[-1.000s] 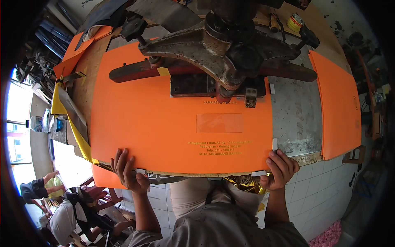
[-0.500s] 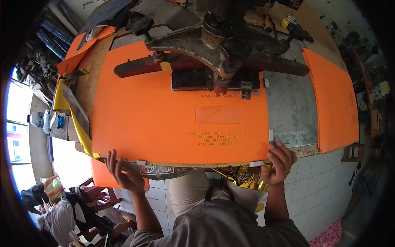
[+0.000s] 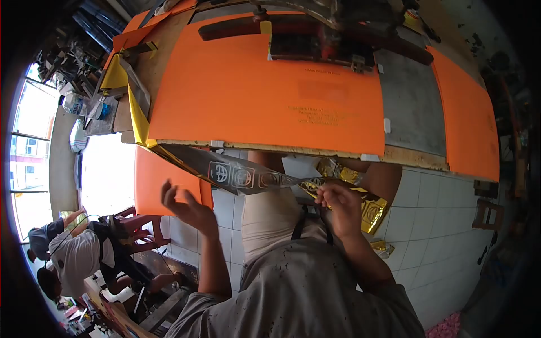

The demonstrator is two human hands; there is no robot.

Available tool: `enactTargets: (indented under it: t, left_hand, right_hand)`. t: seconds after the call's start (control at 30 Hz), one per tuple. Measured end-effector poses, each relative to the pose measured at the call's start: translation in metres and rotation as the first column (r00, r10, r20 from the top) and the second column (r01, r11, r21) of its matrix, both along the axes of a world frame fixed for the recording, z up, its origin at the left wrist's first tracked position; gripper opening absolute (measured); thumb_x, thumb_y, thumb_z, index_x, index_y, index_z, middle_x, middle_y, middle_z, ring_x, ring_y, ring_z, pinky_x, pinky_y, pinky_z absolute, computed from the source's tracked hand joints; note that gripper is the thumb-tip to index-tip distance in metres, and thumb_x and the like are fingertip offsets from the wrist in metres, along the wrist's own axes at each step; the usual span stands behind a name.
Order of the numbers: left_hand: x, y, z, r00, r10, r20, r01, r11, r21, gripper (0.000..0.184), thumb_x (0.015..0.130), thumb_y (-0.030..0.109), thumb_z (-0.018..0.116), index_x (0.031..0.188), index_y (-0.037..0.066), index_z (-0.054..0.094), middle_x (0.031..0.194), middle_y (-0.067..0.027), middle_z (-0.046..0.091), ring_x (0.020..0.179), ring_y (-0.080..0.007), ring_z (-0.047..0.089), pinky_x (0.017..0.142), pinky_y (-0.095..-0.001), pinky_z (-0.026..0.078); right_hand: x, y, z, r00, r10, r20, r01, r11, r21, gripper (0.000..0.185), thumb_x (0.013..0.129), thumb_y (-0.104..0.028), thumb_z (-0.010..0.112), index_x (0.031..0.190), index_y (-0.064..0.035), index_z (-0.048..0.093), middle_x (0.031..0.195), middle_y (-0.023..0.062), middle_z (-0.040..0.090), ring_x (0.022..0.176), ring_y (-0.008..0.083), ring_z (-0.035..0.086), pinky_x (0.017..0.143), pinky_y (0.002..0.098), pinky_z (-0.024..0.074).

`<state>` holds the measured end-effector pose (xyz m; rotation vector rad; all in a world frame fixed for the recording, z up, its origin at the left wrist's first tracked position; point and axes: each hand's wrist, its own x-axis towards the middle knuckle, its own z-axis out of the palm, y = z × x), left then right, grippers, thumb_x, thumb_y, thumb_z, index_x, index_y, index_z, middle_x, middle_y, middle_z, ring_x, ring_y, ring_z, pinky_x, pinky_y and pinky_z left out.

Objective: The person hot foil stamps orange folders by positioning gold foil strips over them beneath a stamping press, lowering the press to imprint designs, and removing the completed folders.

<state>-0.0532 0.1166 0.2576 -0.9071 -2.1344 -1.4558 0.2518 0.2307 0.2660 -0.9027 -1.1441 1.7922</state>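
Observation:
An orange sheet with gold lettering lies on the press table, its near edge by small white tabs. A foil strip, grey with printed emblems and gold toward its right end, hangs below the table's front edge. My right hand is at the strip's gold part, thumb and fingers pinched together on it. My left hand is raised below the table edge, fingers apart and holding nothing, in front of a lower orange sheet.
The dark metal press stands over the sheet's far part. More orange sheets lie at the right. Yellow foil hangs at the table's left. Two people are at lower left. Bottles stand at left.
Both hands have left the orange sheet's near corners and dropped below the table edge. My right hand has moved inward to the foil. The view has tilted down, showing more of the strip.

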Motion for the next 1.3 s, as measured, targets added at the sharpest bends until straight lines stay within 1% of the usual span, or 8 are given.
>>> enactTargets:
  t: [0.07,0.17,0.23,0.37,0.47,0.67,1.1,1.3]
  left_hand:
    - [0.047,0.009,0.022,0.950,-0.311,-0.007,0.311,0.949,0.048,0.022,0.097,0.007,0.057,0.117,-0.001,0.053,0.124,-0.0197,0.058,0.116,-0.0323,0.057,0.105,-0.0457,0.042]
    - [0.088,0.029,0.069,0.753,-0.641,-0.148,0.621,0.767,-0.159,0.032,0.076,0.007,0.078,0.106,0.009,0.069,0.096,-0.0047,0.072,0.090,-0.0254,0.065,0.088,-0.0378,0.043]
    - [0.105,0.042,0.080,0.652,-0.750,-0.111,0.738,0.661,-0.139,0.029,0.075,0.011,0.081,0.103,0.012,0.073,0.095,-0.0022,0.071,0.083,-0.0214,0.065,0.082,-0.0351,0.044]
    - [0.121,0.055,0.098,0.578,-0.804,-0.137,0.797,0.593,-0.118,0.027,0.073,0.007,0.081,0.099,0.008,0.072,0.091,-0.0044,0.071,0.079,-0.0218,0.065,0.075,-0.0345,0.044]
    - [0.124,0.055,0.106,0.548,-0.820,-0.165,0.813,0.569,-0.125,0.028,0.072,0.006,0.082,0.098,0.009,0.072,0.090,-0.0030,0.071,0.078,-0.0205,0.065,0.073,-0.0336,0.044]
    - [0.128,0.049,0.116,0.518,-0.833,-0.195,0.835,0.542,-0.095,0.027,0.072,0.003,0.082,0.096,0.009,0.071,0.088,-0.0013,0.071,0.076,-0.0189,0.065,0.070,-0.0324,0.045]
    - [0.133,0.043,0.123,0.545,-0.812,-0.209,0.808,0.575,-0.126,0.025,0.074,0.009,0.082,0.098,0.013,0.073,0.092,0.0029,0.070,0.078,-0.0155,0.065,0.072,-0.0318,0.044]
    - [0.135,0.046,0.122,0.530,-0.827,-0.187,0.830,0.551,-0.084,0.022,0.073,0.003,0.079,0.093,0.007,0.071,0.086,-0.0032,0.073,0.072,-0.0195,0.066,0.067,-0.0326,0.047]
  right_hand:
    - [-0.012,-0.008,0.022,0.981,-0.001,-0.192,-0.056,0.955,-0.291,0.029,0.103,-0.025,0.066,0.113,0.0015,0.070,0.099,0.0062,0.069,0.088,0.0139,0.063,0.078,0.0284,0.0466]
    - [-0.012,-0.015,0.033,0.902,0.054,-0.428,-0.190,0.941,-0.281,0.026,0.103,-0.022,0.065,0.115,0.0004,0.070,0.099,0.0047,0.068,0.089,0.0129,0.061,0.077,0.0291,0.0456]
    - [-0.010,-0.021,0.045,0.906,0.046,-0.422,-0.179,0.943,-0.281,0.027,0.103,-0.021,0.064,0.116,0.0013,0.070,0.102,0.0051,0.066,0.089,0.0127,0.060,0.077,0.0292,0.0448]
    - [-0.003,-0.028,0.062,0.931,0.074,-0.358,-0.132,0.981,-0.142,0.025,0.103,-0.016,0.064,0.118,0.0029,0.071,0.109,0.0064,0.063,0.091,0.0131,0.060,0.080,0.0277,0.0454]
    - [-0.001,-0.035,0.065,0.992,-0.012,-0.124,0.045,0.963,0.265,0.019,0.099,-0.007,0.067,0.115,0.0018,0.074,0.115,0.0089,0.062,0.091,0.0143,0.061,0.078,0.0266,0.0478]
    - [0.006,-0.030,0.085,0.953,-0.268,0.139,0.034,0.554,0.832,0.027,0.085,0.005,0.075,0.110,-0.0044,0.078,0.108,0.0101,0.067,0.087,0.0186,0.062,0.068,0.0288,0.0498]
    - [0.014,-0.027,0.085,0.856,-0.486,0.179,-0.099,0.186,0.978,0.044,0.070,0.000,0.078,0.113,-0.0069,0.079,0.109,0.0039,0.068,0.086,0.0208,0.063,0.070,0.0333,0.0497]
    - [0.014,-0.024,0.084,0.827,-0.540,0.153,-0.129,0.083,0.988,0.045,0.071,0.001,0.074,0.114,-0.0073,0.078,0.108,0.0030,0.067,0.086,0.0189,0.063,0.069,0.0307,0.0495]
